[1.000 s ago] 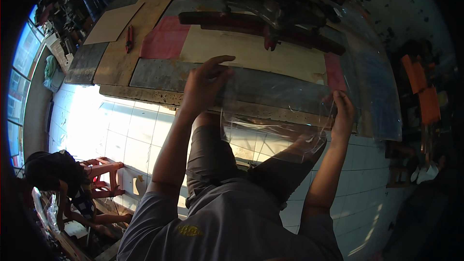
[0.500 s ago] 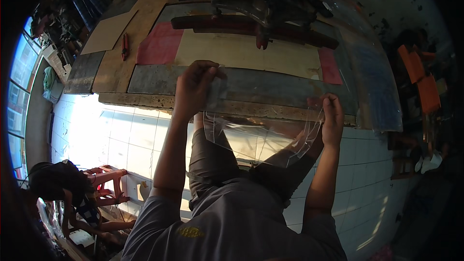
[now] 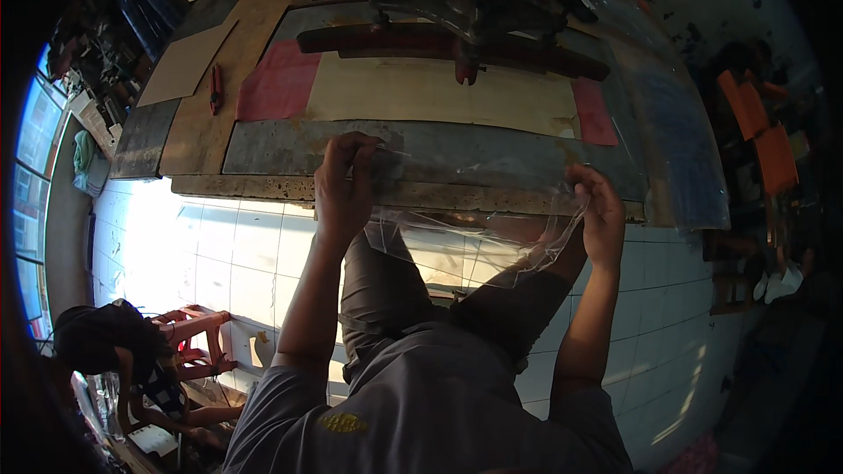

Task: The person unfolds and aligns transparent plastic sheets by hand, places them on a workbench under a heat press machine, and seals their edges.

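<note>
A clear plastic sheet (image 3: 457, 241) hangs stretched between my hands, over the near edge of the workbench and above my lap. My left hand (image 3: 345, 180) pinches its upper left corner, fingers closed. At the other end my right hand (image 3: 599, 206) grips the right side, where the film bunches in folds. Beyond the sheet lies a pale yellow strip (image 3: 421, 92) with a red piece (image 3: 279, 81) at its left end and another red piece (image 3: 594, 111) at its right. A long dark red bar (image 3: 378, 40), part of a machine, stands above the strip.
The workbench's worn front edge (image 3: 263, 186) runs before me. A red cutter (image 3: 216, 89) and a brown cardboard sheet (image 3: 189, 66) lie on the left. Clear plastic sheeting (image 3: 676, 149) covers the right end. Another person sits low at left, beside a red stool (image 3: 198, 333).
My left hand has come down and slightly left with its corner of the plastic sheet. The right hand has barely moved, and its fingers have shifted on the film.
</note>
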A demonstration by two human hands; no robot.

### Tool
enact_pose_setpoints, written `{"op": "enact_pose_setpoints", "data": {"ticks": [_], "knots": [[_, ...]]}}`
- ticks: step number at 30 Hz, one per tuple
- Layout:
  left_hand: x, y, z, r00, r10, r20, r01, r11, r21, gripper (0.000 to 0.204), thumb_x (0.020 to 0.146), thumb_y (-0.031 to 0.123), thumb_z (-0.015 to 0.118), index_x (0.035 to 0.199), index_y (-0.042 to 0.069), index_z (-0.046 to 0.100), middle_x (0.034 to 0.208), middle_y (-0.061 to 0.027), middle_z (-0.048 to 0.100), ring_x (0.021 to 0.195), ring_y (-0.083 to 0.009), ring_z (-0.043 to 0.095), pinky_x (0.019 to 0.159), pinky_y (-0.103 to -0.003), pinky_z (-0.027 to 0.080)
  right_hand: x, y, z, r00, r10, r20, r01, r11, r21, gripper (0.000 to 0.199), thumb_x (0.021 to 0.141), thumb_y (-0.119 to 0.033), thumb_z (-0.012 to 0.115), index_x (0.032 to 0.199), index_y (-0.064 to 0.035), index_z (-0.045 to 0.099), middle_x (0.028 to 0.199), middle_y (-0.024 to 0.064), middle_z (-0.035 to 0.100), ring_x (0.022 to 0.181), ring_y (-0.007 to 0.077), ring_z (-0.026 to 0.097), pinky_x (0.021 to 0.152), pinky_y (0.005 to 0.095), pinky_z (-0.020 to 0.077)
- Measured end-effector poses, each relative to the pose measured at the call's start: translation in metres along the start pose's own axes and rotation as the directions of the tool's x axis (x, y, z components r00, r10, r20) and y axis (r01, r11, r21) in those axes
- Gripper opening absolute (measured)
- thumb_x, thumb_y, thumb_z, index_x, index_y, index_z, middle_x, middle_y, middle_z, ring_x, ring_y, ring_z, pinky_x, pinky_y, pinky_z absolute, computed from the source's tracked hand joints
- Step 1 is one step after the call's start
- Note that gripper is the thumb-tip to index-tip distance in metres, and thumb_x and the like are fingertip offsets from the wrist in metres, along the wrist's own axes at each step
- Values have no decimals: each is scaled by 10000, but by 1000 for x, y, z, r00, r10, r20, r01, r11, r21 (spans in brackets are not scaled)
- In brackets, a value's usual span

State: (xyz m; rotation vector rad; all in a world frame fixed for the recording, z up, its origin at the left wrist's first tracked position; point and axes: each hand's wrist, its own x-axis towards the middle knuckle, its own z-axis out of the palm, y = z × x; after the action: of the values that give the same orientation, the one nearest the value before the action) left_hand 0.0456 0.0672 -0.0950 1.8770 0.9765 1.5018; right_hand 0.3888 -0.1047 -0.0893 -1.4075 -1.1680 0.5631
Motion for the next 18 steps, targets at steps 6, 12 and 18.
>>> {"op": "enact_pose_setpoints", "data": {"ticks": [6,12,18], "knots": [[3,7,-1,994,-96,60,94,995,42,99,1051,61,603,1138,36,645,908,-92,752,815,-153,732,743,-296,551,3,-55,20,961,-269,-65,256,952,-166,284,1045,-151,633,1295,-22,672,1228,84,719,1183,172,636,1050,342,457],[11,-3,-4,976,-206,73,219,913,-345,98,1061,73,606,1124,18,658,899,-42,738,802,-69,674,717,-254,530,10,-52,19,997,-64,52,77,942,-326,251,981,-206,759,1122,-2,724,1008,44,744,994,145,668,933,304,483],[17,-6,-5,966,-249,66,256,909,-329,130,1058,81,619,1150,7,674,845,1,699,721,-37,608,655,-222,501,13,-25,22,995,82,-59,-81,997,12,238,1005,-215,739,1046,19,735,907,24,715,872,87,630,837,253,479]]}}
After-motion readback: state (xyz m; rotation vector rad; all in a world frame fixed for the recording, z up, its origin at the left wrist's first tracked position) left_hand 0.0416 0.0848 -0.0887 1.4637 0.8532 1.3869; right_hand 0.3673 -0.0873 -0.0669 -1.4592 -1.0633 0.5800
